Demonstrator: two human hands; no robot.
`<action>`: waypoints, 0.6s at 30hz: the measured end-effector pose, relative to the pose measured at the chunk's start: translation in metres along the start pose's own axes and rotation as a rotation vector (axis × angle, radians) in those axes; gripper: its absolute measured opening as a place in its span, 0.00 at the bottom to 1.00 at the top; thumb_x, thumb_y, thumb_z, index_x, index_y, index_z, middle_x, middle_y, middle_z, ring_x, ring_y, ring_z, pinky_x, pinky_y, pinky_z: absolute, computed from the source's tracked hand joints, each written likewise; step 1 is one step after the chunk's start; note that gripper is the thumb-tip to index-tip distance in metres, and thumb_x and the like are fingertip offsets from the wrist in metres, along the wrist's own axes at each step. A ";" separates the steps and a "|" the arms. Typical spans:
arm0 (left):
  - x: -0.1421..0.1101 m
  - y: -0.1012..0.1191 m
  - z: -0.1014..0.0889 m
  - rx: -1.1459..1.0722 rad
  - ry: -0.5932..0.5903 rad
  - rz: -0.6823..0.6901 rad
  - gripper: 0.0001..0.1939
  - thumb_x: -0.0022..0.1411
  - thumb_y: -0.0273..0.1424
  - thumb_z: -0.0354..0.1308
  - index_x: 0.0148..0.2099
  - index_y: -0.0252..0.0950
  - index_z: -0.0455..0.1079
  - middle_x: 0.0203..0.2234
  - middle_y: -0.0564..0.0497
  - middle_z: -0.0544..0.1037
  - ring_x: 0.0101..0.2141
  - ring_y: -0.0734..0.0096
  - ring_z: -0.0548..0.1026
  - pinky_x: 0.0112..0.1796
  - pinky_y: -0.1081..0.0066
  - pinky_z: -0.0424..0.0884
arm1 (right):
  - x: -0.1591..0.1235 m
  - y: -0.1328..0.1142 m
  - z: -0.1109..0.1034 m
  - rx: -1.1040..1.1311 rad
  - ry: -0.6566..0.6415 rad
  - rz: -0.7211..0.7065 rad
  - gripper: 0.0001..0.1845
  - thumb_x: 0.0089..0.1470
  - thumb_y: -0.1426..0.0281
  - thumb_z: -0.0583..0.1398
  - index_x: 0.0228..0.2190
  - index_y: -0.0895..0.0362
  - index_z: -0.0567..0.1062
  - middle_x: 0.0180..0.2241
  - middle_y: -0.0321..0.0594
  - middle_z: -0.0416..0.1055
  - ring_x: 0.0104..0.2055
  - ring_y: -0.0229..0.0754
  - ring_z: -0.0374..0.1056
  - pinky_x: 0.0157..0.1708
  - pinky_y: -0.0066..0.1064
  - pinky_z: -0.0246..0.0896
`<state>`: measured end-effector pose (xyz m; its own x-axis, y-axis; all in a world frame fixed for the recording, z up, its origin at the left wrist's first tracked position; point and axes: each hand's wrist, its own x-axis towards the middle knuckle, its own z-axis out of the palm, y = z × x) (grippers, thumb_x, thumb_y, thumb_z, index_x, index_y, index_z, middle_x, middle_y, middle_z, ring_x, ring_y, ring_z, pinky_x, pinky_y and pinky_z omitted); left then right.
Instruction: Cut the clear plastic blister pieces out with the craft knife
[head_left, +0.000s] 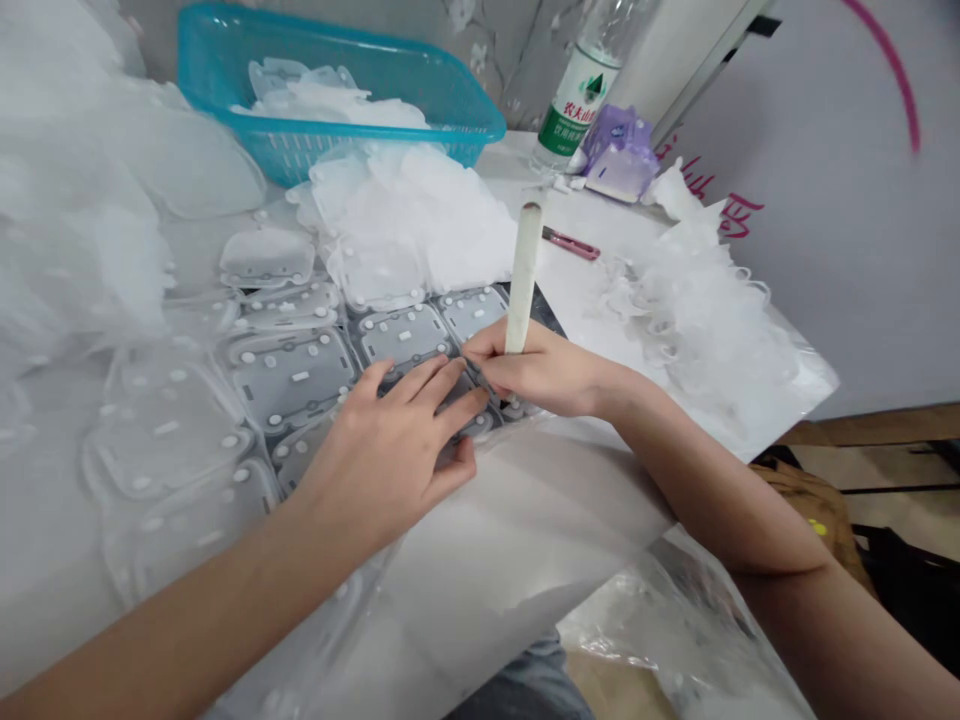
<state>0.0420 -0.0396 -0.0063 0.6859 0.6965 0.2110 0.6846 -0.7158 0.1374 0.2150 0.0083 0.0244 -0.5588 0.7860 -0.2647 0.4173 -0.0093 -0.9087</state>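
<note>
A sheet of molded translucent silicone pieces (292, 375) lies on the table, each with rounded corners and small raised tabs. My left hand (390, 440) rests on it with fingers spread, pressing down near the sheet's right part. Close beside those fingertips, my right hand (536, 370) is closed around a tool with a long, flat off-white handle (523, 270). The handle points up out of the fist. Its working end is mostly hidden by my fingers, down at the edge of one piece.
Behind the sheet are a pile of loose white pieces (420, 215) and a blue plastic basket (337, 125) holding more. A water bottle (574, 100), purple tissue pack (621, 155) and pink cutter (571, 243) stand or lie right of them. Trimmed scraps (705, 320) cover the right side.
</note>
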 end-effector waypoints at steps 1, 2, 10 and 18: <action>0.000 0.000 0.000 0.000 0.002 0.001 0.19 0.63 0.29 0.44 0.54 0.40 0.67 0.55 0.46 0.71 0.56 0.56 0.68 0.52 0.48 0.60 | 0.000 0.000 0.000 0.002 -0.011 -0.001 0.10 0.39 0.80 0.49 0.13 0.57 0.55 0.15 0.29 0.45 0.20 0.31 0.43 0.20 0.29 0.36; -0.001 0.000 0.000 0.000 0.005 0.002 0.20 0.63 0.29 0.45 0.54 0.40 0.67 0.55 0.46 0.71 0.56 0.56 0.68 0.52 0.48 0.60 | -0.001 0.001 -0.001 0.004 -0.022 0.002 0.10 0.39 0.80 0.49 0.13 0.57 0.56 0.15 0.29 0.45 0.20 0.31 0.43 0.20 0.29 0.36; 0.000 0.000 0.001 0.020 0.009 0.005 0.19 0.63 0.30 0.44 0.54 0.39 0.67 0.54 0.45 0.72 0.56 0.56 0.68 0.52 0.49 0.61 | -0.001 -0.001 -0.001 -0.007 -0.114 0.083 0.11 0.38 0.81 0.50 0.11 0.58 0.57 0.13 0.30 0.49 0.20 0.31 0.47 0.20 0.28 0.41; -0.001 -0.006 0.001 0.023 -0.008 0.061 0.19 0.64 0.32 0.44 0.54 0.39 0.68 0.54 0.44 0.71 0.55 0.55 0.68 0.52 0.50 0.61 | 0.001 0.000 -0.028 0.200 0.267 -0.060 0.09 0.38 0.82 0.52 0.14 0.58 0.60 0.12 0.27 0.49 0.14 0.28 0.44 0.14 0.24 0.36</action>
<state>0.0374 -0.0361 -0.0085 0.7284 0.6521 0.2104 0.6468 -0.7557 0.1027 0.2348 0.0260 0.0328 -0.3592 0.9228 -0.1392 0.2259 -0.0587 -0.9724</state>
